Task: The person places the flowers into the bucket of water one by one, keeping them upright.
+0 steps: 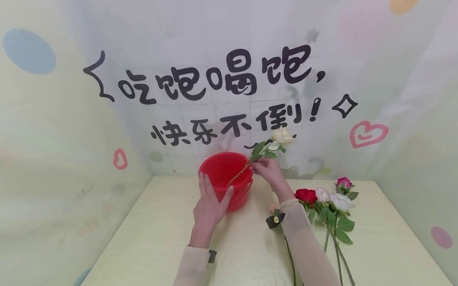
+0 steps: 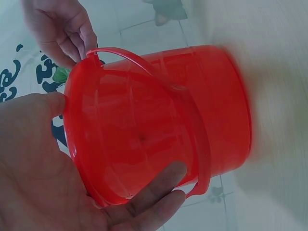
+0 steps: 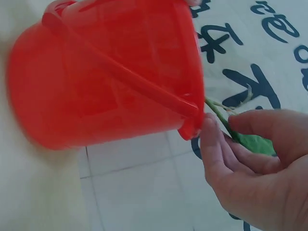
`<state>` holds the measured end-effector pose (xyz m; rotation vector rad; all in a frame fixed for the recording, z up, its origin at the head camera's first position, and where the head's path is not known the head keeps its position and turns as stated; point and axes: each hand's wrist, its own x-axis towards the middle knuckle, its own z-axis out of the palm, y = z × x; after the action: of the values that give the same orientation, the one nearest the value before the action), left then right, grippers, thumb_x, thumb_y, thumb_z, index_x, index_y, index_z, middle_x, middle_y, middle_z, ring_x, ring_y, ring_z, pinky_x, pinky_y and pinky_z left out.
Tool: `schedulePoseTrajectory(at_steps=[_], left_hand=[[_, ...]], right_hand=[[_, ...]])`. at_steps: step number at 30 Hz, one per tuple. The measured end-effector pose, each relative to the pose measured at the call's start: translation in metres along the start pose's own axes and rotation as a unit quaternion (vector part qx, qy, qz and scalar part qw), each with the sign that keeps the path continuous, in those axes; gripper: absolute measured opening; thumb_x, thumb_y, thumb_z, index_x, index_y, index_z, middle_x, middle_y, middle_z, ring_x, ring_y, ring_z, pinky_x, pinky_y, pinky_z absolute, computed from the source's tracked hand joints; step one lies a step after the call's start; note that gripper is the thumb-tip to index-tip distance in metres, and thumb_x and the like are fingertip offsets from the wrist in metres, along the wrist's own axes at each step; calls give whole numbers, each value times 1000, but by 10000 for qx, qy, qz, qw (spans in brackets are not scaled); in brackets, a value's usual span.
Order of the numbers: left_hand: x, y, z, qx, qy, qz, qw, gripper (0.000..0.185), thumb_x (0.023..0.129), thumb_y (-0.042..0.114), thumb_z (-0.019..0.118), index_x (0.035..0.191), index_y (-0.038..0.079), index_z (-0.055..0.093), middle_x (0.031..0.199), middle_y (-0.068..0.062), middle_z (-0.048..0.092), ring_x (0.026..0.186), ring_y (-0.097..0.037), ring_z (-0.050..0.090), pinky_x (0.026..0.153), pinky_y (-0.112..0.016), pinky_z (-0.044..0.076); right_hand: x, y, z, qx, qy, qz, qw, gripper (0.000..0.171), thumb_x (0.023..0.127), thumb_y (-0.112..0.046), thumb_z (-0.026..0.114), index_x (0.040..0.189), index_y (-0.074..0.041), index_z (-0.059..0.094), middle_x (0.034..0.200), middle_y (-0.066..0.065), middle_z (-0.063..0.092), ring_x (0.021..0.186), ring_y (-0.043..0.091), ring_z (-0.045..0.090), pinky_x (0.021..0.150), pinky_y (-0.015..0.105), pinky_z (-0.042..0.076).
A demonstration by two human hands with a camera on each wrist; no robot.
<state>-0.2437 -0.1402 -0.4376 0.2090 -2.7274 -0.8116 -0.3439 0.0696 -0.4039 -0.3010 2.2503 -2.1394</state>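
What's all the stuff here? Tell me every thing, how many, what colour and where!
bucket: one, red, on the table
cream rose: one, cream, held with its stem over the bucket's opening
lying roses: four showing, red, pale pink, white and magenta, on the table's right side
peach flower: one, peach, partly hidden by the right cuff
table: one, pale yellow, under the bucket
backdrop: one, pale with coloured spots, behind the table
writing: two lines, black, on the backdrop
hearts: two clear ones, pink, on the backdrop
sleeves: two, beige, on the arms
left grip: one, bare, against the bucket
right grip: one, bare, pinching the cream rose's stem
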Motion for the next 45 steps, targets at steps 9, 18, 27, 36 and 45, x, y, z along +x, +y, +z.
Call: schedulePoseTrajectory(at_steps=[9,18,27,36,45], left_hand=[[0,-1,0,11,34,-2,10000,113,92,57,73,169,5,9,167,-19,28,72,-24,66,75,-48,65],[0,0,0,10,-31,-73,10000,114,92,58,72,169,6,7,166,-19,31,68,-22,64,75,-47,65],[0,-1,0,-33,-24,-26,10000,115,91,57,74,170,7,6,165,-18,32,71,-22,66,77,-48,65],[0,-1,0,-23,-48,-42,10000,114,92,58,72,170,7,6,168,-17,28,72,-24,67,78,-48,65],[0,-1,-1,-8,-26,4,10000,113,93,58,72,169,6,7,168,-18,28,67,-22,64,76,-47,65]], right_hand=[[3,-1,-14,1113,-1003,646,9866,44,111,0,36,151,18,41,149,36,52,133,41,60,117,51,40],[2,-6,-18,611,-1274,597,9882,46,115,-11,34,151,16,42,147,33,56,137,42,57,114,45,45],[4,-9,-20,408,-1267,740,9883,44,114,-14,38,149,12,47,143,29,60,133,38,61,110,40,51],[2,-10,-20,193,-1424,576,9879,44,114,-14,39,148,12,48,142,30,60,133,40,60,112,42,49],[9,-11,-18,21,-1426,455,9887,41,112,-11,43,145,13,52,135,32,63,123,37,67,111,47,49]])
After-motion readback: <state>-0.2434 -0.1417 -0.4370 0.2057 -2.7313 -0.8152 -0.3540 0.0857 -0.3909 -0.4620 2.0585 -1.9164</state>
